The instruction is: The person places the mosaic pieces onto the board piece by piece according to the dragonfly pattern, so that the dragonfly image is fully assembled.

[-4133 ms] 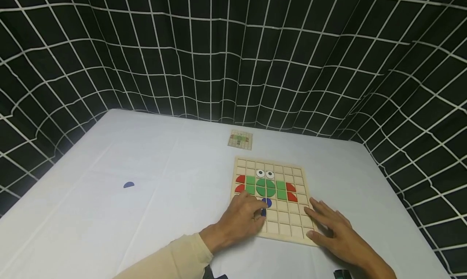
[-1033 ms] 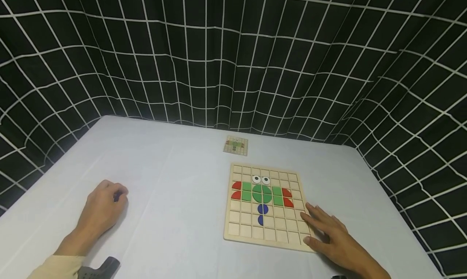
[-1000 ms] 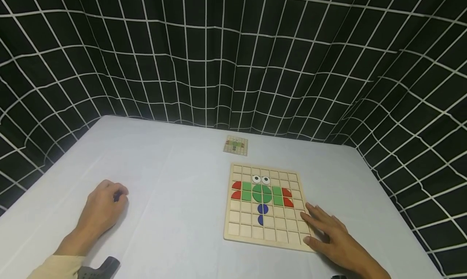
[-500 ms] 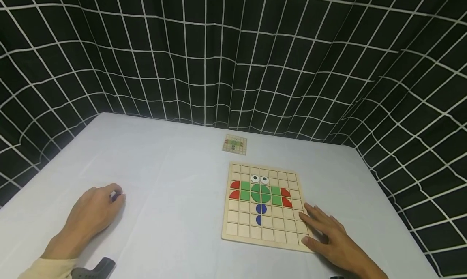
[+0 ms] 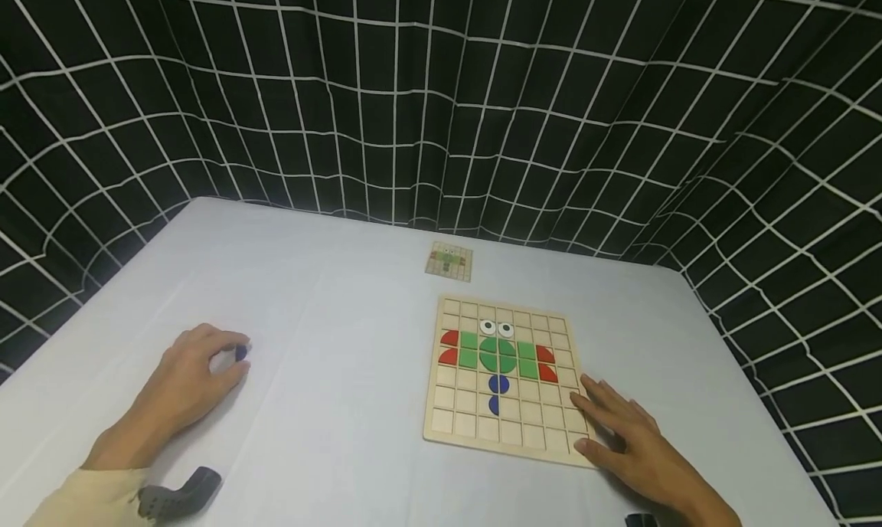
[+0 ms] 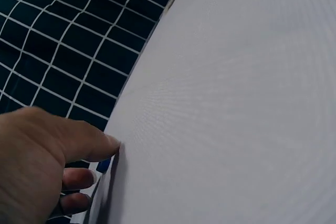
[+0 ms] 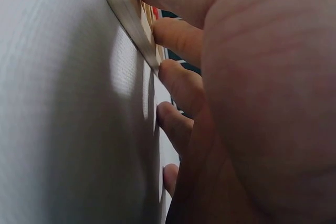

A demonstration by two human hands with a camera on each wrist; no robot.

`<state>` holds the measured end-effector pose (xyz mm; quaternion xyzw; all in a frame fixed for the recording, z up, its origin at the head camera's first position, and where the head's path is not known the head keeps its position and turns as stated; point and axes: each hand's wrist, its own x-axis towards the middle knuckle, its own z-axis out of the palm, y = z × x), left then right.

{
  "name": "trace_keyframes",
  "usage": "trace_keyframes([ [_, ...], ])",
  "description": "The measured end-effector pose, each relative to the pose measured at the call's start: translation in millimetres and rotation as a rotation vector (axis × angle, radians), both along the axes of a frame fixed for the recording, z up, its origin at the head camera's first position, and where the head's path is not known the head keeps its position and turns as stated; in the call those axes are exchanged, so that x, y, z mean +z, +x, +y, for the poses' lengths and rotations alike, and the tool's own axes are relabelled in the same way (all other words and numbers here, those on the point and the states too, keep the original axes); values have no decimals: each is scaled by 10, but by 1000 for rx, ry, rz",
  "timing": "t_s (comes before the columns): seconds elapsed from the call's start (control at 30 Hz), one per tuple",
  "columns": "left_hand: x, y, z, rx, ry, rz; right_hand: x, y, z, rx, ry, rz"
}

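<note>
My left hand (image 5: 182,381) is over the left part of the white table, thumb and index finger curled around a small blue half-circle puzzle piece (image 5: 241,352). In the left wrist view a bit of blue shows just under the thumb tip; the rest is hidden. To the right lies a wooden grid board (image 5: 460,422) with flat pieces forming a figure: eyes, green quarter circles and squares, red quarter circles, and blue pieces (image 5: 499,384) below. My right hand (image 5: 630,439) rests with spread fingers on the board's lower right edge, thumb touching its rim in the right wrist view.
A small pattern card (image 5: 449,261) showing a similar figure lies behind the board. Black curtains (image 5: 393,90) with a white grid surround the table (image 5: 331,435). A dark grey strap piece (image 5: 181,496) sits at my left wrist.
My left hand has gone from the board to the left side, where it took the blue half-circle; it has since shifted slightly right, fingers wider apart. My right hand stays at the board.
</note>
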<state>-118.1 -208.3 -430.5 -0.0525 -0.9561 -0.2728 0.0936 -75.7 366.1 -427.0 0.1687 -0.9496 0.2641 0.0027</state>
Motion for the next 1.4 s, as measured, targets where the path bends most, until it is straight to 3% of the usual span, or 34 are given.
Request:
trace_keyframes([
  [0.1,-10,-38,-32,-13,36,30,4,-10,1,0,-3,2],
  [0.3,-40,-59,-126,24,72,-44,41,-41,-20,3,18,-2],
  [0.43,-50,-58,-136,52,88,-35,76,-65,-44,5,18,-12],
  [0.53,-38,-51,-112,57,99,19,86,-77,-56,2,13,-16],
  [0.67,21,-40,-19,41,124,162,85,-85,-64,6,8,-14],
  [0.77,105,-53,104,-21,182,280,83,-91,-61,5,7,-21],
  [0.83,175,-56,197,-77,244,319,78,-88,-52,6,4,-23],
  [1.13,408,-79,715,-297,454,323,27,-53,-14,10,-13,1],
  [1.4,389,-112,1244,-464,565,347,23,-20,-8,-7,12,-31],
])
